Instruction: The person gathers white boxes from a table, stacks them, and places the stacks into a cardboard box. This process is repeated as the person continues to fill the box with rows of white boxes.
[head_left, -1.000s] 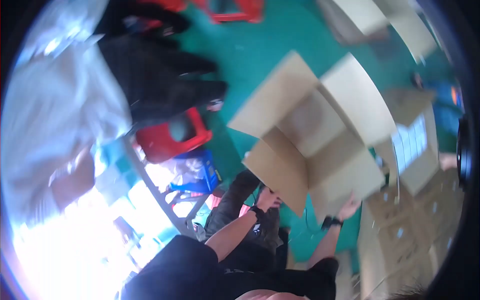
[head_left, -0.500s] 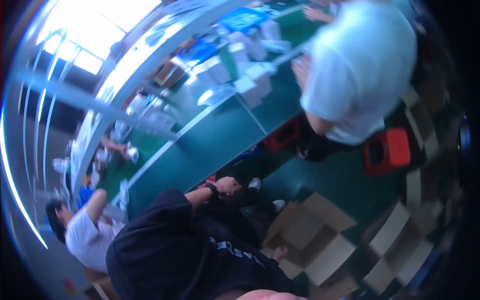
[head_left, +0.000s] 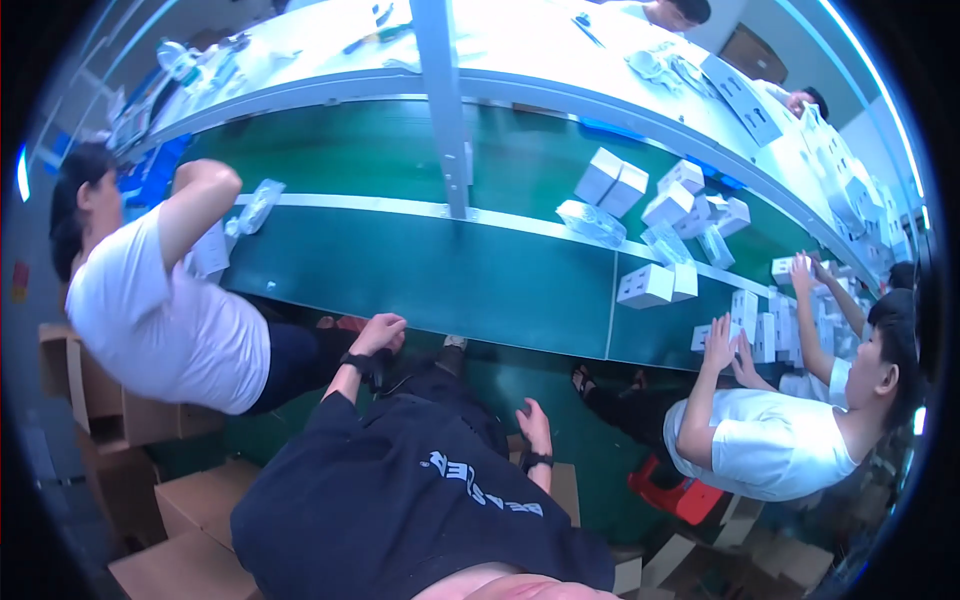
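Worktable (head_left: 420,262) lengthwise left to right

left hand (head_left: 383,332) loosely curled, right hand (head_left: 536,424) loosely open, the two well apart

the upper half before you was bright, the lower half dim. the white worktop (head_left: 300,45) was washed out, close to pure white in places. a light tube (head_left: 880,80) curved down the upper right rim, and a small glare spot (head_left: 22,172) flared at the far left. your black shirt (head_left: 390,500) swallowed most of its folds, and the floor (head_left: 515,375) below the green bench (head_left: 420,260) lay in shadow. your left hand (head_left: 378,335) and right hand (head_left: 535,428) kept readable outlines, though slightly soft. a bluish cast tinted everything; the bench's edge bowed, and the corners fell to black.
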